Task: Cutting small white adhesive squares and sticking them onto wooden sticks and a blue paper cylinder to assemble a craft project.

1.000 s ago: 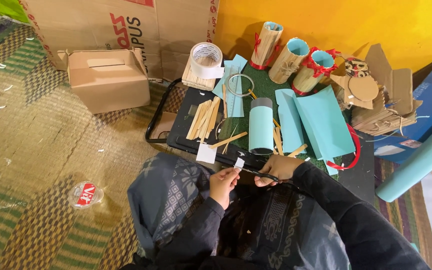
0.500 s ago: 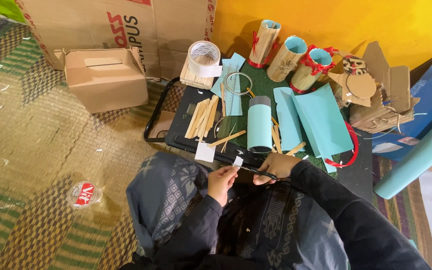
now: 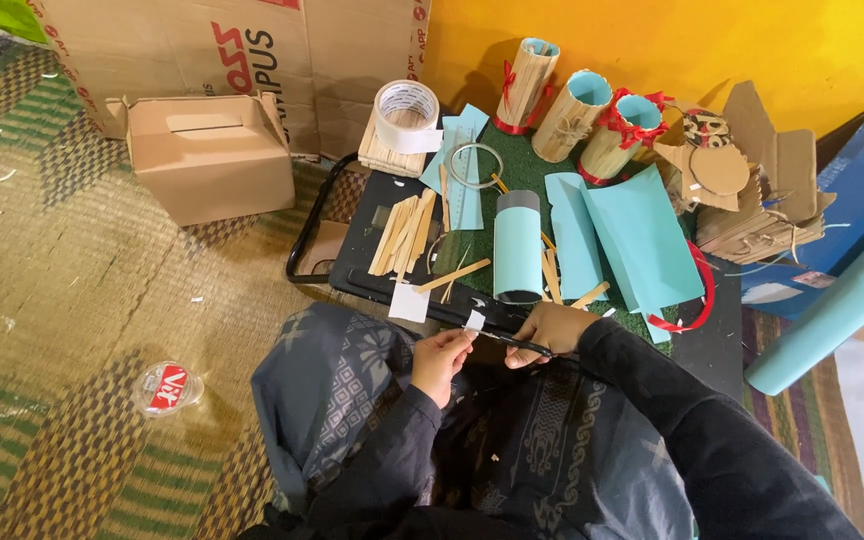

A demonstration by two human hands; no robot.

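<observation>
- Floor: a woven mat (image 3: 72, 300) in green and tan stripes covers the ground; small white paper scraps lie scattered on it at the left.
- Room: a yellow wall (image 3: 752, 50) stands behind the work area, with a large flattened cardboard sheet (image 3: 212, 50) leaning at the upper left.
- Work surface: a low black tabletop (image 3: 362, 250) with a tubular frame sits on the mat, partly covered by a green pad.
- On the tabletop: a bundle of wooden sticks (image 3: 402, 232), a light-blue cylinder (image 3: 518, 248) lying on its side, and light-blue paper sheets (image 3: 642, 235) with a red ribbon (image 3: 697, 300) at their right edge.
- Rear edge: a roll of tape (image 3: 407, 115) on a stack of sticks, and three stick-clad cups (image 3: 577, 115) with red bows against the wall.
- Left hand (image 3: 439, 362): closed, pinching a small white paper piece (image 3: 473, 321) just off the near edge of the tabletop.
- Right hand (image 3: 547, 335): closed around black scissors (image 3: 514, 342), blades meeting the paper piece.
- Left side: a closed cardboard box (image 3: 207, 155) stands on the mat, well apart from the tabletop; open mat lies in front of it, save a round clear lid (image 3: 167, 387) with a red label.
- Right side: crowded by cardboard cut-outs (image 3: 752, 190), a blue box (image 3: 852, 200) and a long light-blue roll (image 3: 842, 310).
</observation>
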